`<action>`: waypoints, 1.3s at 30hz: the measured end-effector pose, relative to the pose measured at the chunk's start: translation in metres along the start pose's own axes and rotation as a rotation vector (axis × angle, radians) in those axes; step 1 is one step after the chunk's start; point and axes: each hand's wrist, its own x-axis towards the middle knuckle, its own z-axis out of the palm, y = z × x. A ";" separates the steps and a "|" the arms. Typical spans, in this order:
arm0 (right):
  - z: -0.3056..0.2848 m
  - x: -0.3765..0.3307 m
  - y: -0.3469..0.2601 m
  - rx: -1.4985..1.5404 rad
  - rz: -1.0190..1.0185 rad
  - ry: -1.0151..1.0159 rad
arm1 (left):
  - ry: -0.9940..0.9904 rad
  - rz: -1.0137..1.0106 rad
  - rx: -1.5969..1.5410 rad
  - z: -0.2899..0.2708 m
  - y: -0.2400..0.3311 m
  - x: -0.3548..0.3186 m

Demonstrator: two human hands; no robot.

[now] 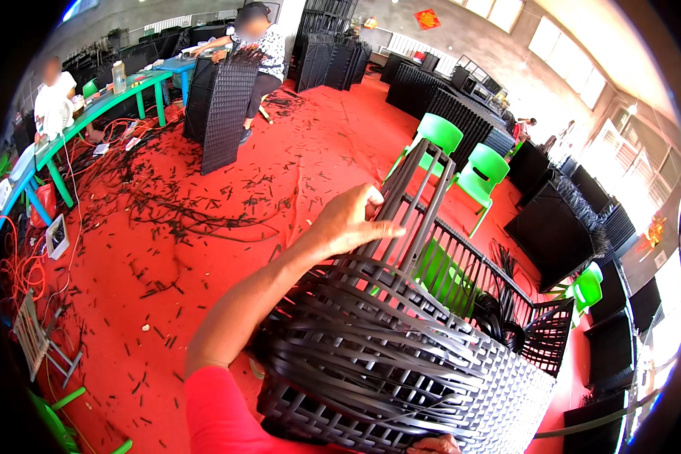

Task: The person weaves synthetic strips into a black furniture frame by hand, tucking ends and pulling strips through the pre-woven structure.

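Observation:
A dark metal furniture frame [431, 227], half wrapped in black woven plastic strips [386, 363], fills the lower middle of the view, tilted toward me. My left hand [352, 221] reaches out from a red sleeve and is closed around the upper bars of the frame. Only a sliver of my right hand [435, 445] shows at the bottom edge, against the underside of the woven part; its fingers are hidden. Loose strip ends hang beside the frame on the right [499, 303].
Green plastic chairs [480, 170] stand behind the frame. Black woven panels are stacked along the right wall [560, 227] and the back [223, 113]. Black offcuts litter the red floor [166, 204]. Two people work near the green table [91, 113] at left.

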 end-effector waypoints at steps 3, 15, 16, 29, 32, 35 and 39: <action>0.000 0.002 0.000 0.000 -0.002 0.005 | 0.088 0.090 0.262 0.001 0.013 -0.006; 0.003 -0.009 0.004 0.024 -0.049 0.044 | 0.107 0.126 0.672 0.018 0.031 0.019; 0.001 -0.008 0.004 0.033 -0.062 0.050 | 0.118 0.126 0.695 0.019 0.030 0.025; 0.002 -0.013 0.015 0.132 -0.181 0.155 | 0.224 0.157 0.835 0.030 0.020 0.113; 0.005 -0.017 0.016 0.164 -0.208 0.154 | 0.231 0.129 0.907 0.031 0.020 0.134; 0.003 -0.019 0.019 0.186 -0.244 0.135 | 0.226 -0.014 0.899 0.033 0.025 0.147; -0.001 -0.023 0.020 0.236 -0.242 0.113 | 0.208 -0.117 0.866 0.034 0.024 0.159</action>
